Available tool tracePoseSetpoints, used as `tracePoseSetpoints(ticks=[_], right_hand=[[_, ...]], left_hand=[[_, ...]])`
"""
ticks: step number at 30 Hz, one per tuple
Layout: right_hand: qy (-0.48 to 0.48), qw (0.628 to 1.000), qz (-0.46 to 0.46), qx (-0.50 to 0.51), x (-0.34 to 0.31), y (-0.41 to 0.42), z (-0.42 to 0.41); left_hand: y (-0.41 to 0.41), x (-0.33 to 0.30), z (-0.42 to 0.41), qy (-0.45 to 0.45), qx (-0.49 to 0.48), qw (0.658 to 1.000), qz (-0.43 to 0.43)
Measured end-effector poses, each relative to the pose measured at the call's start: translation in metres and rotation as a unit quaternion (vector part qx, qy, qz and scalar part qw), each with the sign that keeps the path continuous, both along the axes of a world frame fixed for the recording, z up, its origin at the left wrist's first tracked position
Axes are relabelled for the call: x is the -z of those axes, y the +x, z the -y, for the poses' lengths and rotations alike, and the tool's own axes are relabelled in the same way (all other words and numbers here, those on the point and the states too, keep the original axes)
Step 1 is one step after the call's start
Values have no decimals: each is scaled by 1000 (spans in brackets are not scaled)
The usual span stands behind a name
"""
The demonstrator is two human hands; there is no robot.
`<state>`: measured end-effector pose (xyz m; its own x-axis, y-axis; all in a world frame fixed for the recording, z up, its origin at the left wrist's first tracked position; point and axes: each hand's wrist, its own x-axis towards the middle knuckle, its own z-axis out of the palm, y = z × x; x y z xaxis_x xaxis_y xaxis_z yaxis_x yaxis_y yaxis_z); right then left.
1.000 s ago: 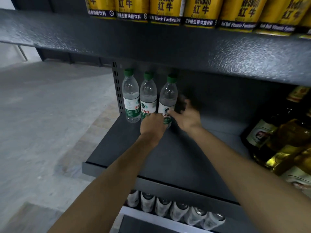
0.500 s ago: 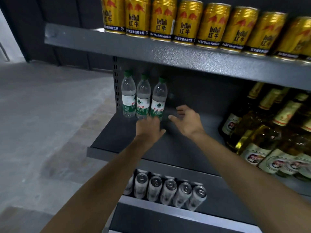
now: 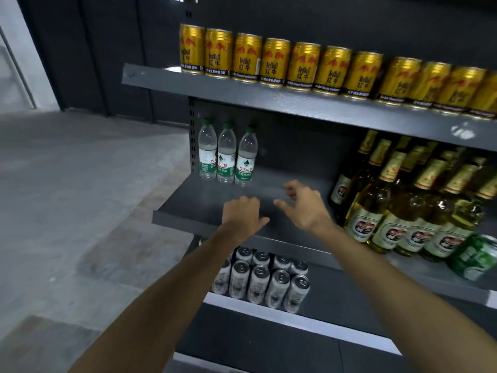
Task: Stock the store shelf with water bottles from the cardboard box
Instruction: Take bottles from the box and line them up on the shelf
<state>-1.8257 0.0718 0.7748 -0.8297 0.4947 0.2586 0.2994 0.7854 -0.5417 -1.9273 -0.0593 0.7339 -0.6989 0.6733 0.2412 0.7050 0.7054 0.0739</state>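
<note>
Shelving (image 3: 269, 103) of dark grey metal filled the view from 12 to 4 o'clock, with gold cans (image 3: 274, 61) along the top board, amber beer bottles (image 3: 398, 211) crowded at 3 o'clock on the middle shelf (image 3: 204, 203), and silver cans (image 3: 261, 278) below near 6 o'clock. Three water bottles (image 3: 227, 154) stood upright at the far back left corner of that middle shelf, around 11 o'clock from centre: clear plastic, green caps, white-and-green labels with red characters, set side by side and touching. The right hand (image 3: 304, 205) hovered over the shelf board at centre, fingers spread and loosely bent, holding nothing. The left hand (image 3: 243, 215) hung just beside it, toward 9 o'clock, fingers loosely curled downward, also empty. Compared with half a second earlier, both hands had drawn back from the bottles toward the shelf's front edge, and the view had pulled away, showing more of the gold cans and the beer bottles.
</note>
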Motion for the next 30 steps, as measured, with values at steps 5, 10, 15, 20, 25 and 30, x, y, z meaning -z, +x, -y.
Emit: tracePoseSetpoints(ticks=[5, 10, 15, 20, 25, 30], right_hand=[[1, 1000, -10, -1, 4, 59, -14], [-1, 1000, 24, 5, 46, 122, -34], [-68, 995, 75, 17, 115, 187, -45], [-143, 977, 148, 57, 210, 235, -46], [-204, 950, 227, 73, 302, 263, -36], [-225, 929, 282, 80, 399, 285, -14]], left_hand=[[53, 1, -17, -31, 0, 1000, 7], [121, 34, -38, -62, 29, 997, 20], [184, 92, -46, -121, 67, 989, 53], [224, 180, -35, -210, 77, 970, 95], [249, 263, -11, -257, 66, 946, 184], [262, 351, 26, -250, 43, 944, 212]])
